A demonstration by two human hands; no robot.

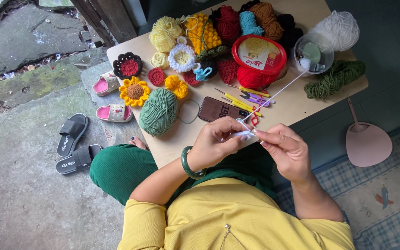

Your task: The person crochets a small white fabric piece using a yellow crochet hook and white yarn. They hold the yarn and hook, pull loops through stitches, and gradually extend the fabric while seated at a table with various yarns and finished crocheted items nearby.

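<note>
Left hand (215, 142): closed, pinching small white crochet piece (245, 134)
Right hand (287, 149): fingers pinched on same piece, just beside left
White yarn (278, 90): runs from hands up to clear round tub (313, 53)
Red round tub (258, 54): above hands, yellow-red label on lid
Phone (218, 109): brown, just above left hand
Green yarn ball (158, 111): left of hands
</note>
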